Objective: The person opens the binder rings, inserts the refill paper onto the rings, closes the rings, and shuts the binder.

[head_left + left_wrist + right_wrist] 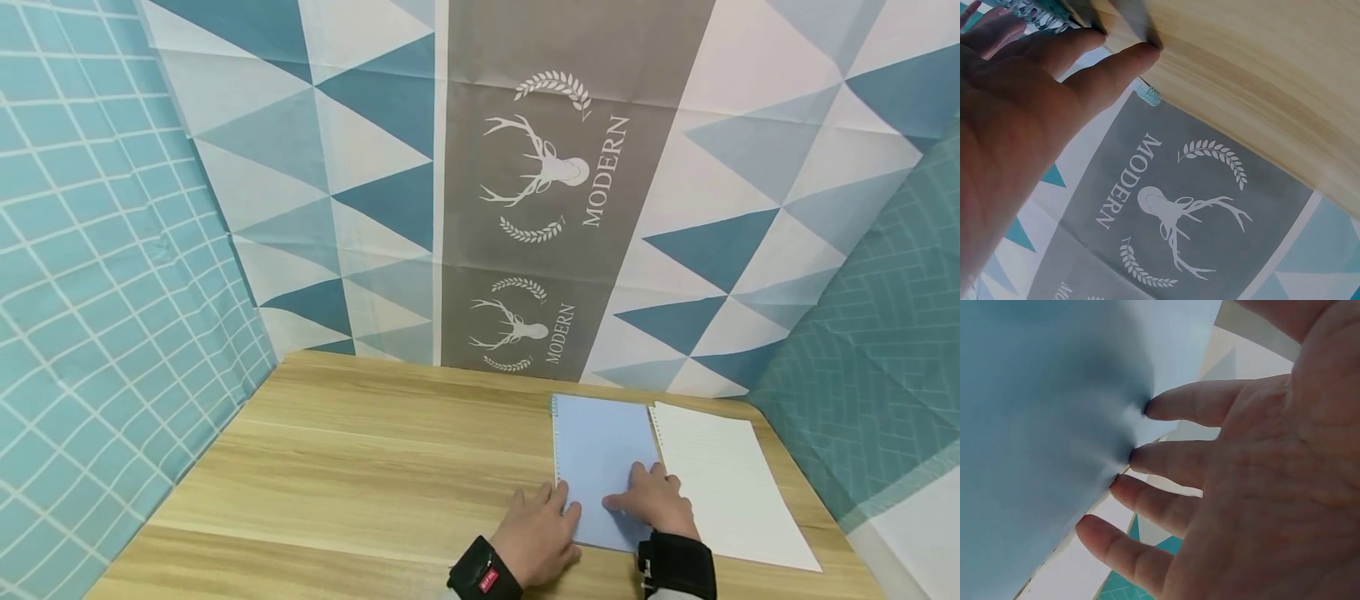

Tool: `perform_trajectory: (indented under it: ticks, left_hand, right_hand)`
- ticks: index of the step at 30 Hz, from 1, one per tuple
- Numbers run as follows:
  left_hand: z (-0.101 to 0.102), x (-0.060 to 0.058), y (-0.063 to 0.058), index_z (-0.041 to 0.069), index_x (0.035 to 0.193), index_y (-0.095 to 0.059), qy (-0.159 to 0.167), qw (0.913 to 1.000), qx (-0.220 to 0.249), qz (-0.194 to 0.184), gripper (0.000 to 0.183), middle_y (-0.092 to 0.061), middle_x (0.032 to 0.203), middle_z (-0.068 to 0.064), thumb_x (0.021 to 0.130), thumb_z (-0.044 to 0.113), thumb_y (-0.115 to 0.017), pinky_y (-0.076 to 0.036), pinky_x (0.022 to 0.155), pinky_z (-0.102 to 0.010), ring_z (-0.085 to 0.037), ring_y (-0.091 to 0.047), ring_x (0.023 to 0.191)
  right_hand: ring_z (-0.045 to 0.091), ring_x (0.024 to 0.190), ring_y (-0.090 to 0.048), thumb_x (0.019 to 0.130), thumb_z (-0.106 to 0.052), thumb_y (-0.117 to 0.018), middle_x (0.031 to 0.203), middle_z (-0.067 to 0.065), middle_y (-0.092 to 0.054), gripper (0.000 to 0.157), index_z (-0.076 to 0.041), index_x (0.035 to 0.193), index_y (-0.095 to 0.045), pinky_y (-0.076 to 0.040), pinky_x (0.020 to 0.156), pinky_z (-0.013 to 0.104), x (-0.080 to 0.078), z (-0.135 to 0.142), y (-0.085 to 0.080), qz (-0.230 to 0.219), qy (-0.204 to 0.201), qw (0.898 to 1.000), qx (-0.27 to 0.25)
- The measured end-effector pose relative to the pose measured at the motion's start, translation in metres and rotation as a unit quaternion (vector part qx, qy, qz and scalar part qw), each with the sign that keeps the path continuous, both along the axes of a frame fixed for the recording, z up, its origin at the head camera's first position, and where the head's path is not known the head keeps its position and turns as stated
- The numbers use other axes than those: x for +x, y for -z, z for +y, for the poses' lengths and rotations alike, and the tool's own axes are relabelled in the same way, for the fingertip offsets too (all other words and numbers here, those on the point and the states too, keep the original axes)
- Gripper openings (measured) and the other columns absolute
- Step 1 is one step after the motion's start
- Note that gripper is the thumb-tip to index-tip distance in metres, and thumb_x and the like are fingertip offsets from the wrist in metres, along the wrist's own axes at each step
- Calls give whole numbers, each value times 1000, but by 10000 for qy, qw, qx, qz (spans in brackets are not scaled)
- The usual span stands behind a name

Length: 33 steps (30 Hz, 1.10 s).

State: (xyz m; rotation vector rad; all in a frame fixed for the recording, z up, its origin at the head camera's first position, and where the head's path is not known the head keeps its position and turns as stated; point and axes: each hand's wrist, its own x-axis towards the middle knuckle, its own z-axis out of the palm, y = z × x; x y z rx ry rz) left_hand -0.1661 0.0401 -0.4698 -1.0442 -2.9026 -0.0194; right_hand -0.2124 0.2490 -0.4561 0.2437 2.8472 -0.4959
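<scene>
A pale blue cover or sheet (600,442) with punched holes down its left side lies flat on the table. At its top left corner shows a small teal binder ring piece (553,406), also seen as a teal piece (1149,94) in the left wrist view. My left hand (534,537) touches the lower left edge, fingers loosely spread. More clear teal rings (1038,15) show beside its fingers. My right hand (658,500) rests on the lower right part, its fingertips (1147,409) pressing the blue surface. Just right of it lies white lined loose-leaf paper (731,475).
The wooden table (337,467) extends to the left of the papers. A patterned backdrop (375,183) with deer prints stands along the back edge. Teal cloth walls rise at the left (97,275) and right (885,350).
</scene>
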Motion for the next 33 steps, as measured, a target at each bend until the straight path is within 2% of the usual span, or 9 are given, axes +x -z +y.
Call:
perform_trajectory:
  ticks: [3, 9, 22, 25, 33]
  left_hand:
    - [0, -1, 2, 18, 138, -60, 21, 10000, -12, 81, 52, -52, 153, -3, 98, 49, -61, -53, 100, -54, -23, -53, 139]
    - [0, -3, 5, 16, 137, -62, 118, 9998, -8, 165, 50, -54, 152, -3, 97, 46, -64, -55, 99, -52, -22, -55, 138]
    - [0, -4, 3, 14, 140, -60, 97, 9999, 59, -41, 55, -53, 153, -5, 96, 47, -66, -53, 102, -54, -23, -53, 140]
    - [0, -3, 2, 14, 139, -60, 99, 9999, 25, 10, 56, -53, 152, -5, 95, 48, -66, -53, 101, -53, -23, -54, 139]
    - [-3, -3, -1, 16, 139, -59, -89, 9999, 25, -141, 58, -52, 153, -6, 94, 50, -67, -53, 102, -52, -24, -54, 138]
  right_hand:
    - [59, 123, -40, 82, -40, -81, 135, 49, -36, 86, 21, 131, -47, -44, 97, 71, -1, -1, 2, -39, -71, 10000, -38]
    - [65, 133, -29, 81, -43, -81, 140, 54, -25, 99, 27, 135, -36, -38, 106, 72, -4, -4, 7, -105, -34, 9999, -59]
    - [63, 130, -33, 81, -45, -81, 139, 52, -28, 99, 25, 135, -38, -39, 104, 72, -5, -2, 5, -101, -77, 9999, -43]
    - [63, 131, -32, 81, -45, -81, 140, 52, -28, 98, 25, 135, -39, -38, 105, 72, -5, -3, 6, -91, -113, 9999, -23]
    - [64, 135, -29, 83, -44, -80, 144, 52, -28, 95, 24, 136, -41, -36, 108, 72, -5, -10, 5, -40, -201, 9998, -6]
